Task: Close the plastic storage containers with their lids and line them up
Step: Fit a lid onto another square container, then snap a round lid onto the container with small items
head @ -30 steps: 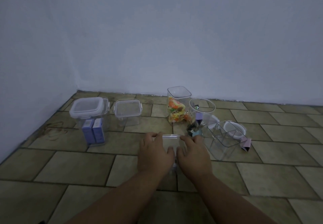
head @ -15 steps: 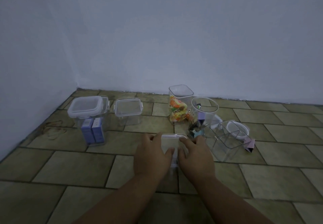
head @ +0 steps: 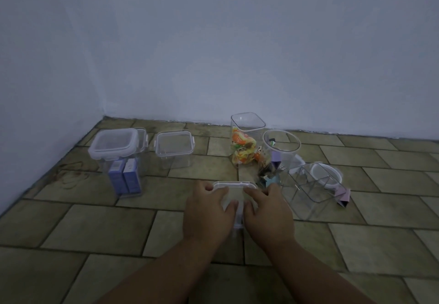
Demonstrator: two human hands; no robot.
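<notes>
Far left on the tiled floor [head: 99, 223] stands my tall lidded container [head: 118, 159], its white clip lid [head: 113, 142] seated on top and two blue boxes [head: 124, 178] upright inside. Just right of it sits a shorter clear container [head: 174, 149] with a clear lid on; I can't make out anything in it. Further right, near the wall, a tall square container [head: 247, 142] stands open, holding crumpled orange and yellow wrappers [head: 243, 150]. Beside it is an open round jar [head: 281, 151] with a small purple piece inside and what look like binder clips [head: 268, 176] piled at its base; whether those lie in or beside the jar I can't tell. A divided clear container [head: 311, 188] lies tilted to the right, with a white round lid [head: 329, 174] on the floor behind it and a pink folded clip [head: 343, 195] touching its far side.

The container I am working on [head: 235, 197] is straight ahead of me, its clear lid flat on top. My left hand [head: 209, 213] and right hand [head: 268, 213] rest palm-down on that lid, side by side, thumbs nearly meeting at the near edge. My fingers [head: 204, 187] curl over the far corners, pressed on the lid and gripping its rim from both sides. Both forearms run in from the bottom of the view, angled toward each other.
</notes>
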